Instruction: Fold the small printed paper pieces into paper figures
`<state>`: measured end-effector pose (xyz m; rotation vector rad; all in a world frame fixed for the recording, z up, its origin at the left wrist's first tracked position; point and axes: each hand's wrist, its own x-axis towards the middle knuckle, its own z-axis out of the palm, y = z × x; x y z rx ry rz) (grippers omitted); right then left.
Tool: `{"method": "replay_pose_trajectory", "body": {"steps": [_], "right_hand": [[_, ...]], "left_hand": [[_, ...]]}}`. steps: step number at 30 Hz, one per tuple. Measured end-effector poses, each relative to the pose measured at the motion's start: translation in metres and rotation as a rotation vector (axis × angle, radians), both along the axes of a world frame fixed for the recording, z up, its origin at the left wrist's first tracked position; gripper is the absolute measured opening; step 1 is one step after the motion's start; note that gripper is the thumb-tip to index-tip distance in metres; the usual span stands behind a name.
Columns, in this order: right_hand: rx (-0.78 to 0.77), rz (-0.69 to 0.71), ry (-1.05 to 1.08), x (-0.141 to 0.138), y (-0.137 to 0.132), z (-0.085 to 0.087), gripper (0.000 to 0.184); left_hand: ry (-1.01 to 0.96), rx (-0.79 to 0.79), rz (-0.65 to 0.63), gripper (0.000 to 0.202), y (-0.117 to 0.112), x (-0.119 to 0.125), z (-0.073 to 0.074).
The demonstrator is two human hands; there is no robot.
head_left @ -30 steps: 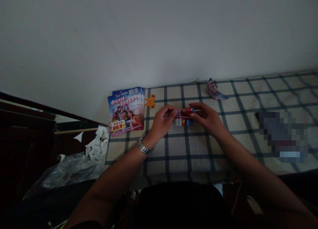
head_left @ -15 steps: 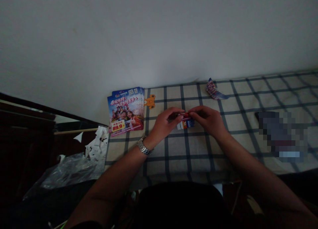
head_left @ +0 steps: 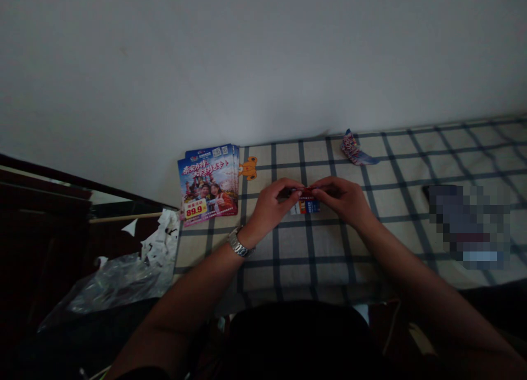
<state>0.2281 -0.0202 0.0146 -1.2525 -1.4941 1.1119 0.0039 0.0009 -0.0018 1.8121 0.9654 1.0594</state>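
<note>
My left hand (head_left: 272,205) and my right hand (head_left: 343,200) meet over the checked cloth (head_left: 329,248), both pinching a small folded flyer (head_left: 306,200) printed in red, blue and white. The fingers of each hand curl onto its top edge, and the paper's lower part rests on the cloth. A metal watch (head_left: 239,244) sits on my left wrist.
A stack of colourful flyers (head_left: 209,183) lies at the left by the wall, with an orange clip-like piece (head_left: 249,167) beside it. A crumpled folded flyer (head_left: 354,149) lies at the back. A blurred dark object (head_left: 467,223) sits right. Clear plastic and white scraps (head_left: 123,270) lie left of the cloth.
Both hands drew closer together over the folded flyer and lowered it to the cloth. The visible part of the paper became smaller.
</note>
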Motion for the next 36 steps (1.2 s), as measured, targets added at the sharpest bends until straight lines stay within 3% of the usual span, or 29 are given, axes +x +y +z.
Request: {"method": "replay_pose_trajectory", "body": {"steps": [25, 36], "right_hand": [[0.119, -0.027, -0.149, 0.003, -0.001, 0.001, 0.029], [0.153, -0.004, -0.153, 0.003, -0.002, 0.004, 0.029]], "left_hand": [[-0.012, 0.021, -0.033, 0.017, -0.003, -0.001, 0.007], [0.017, 0.115, -0.027, 0.013, -0.004, -0.002, 0.011]]}}
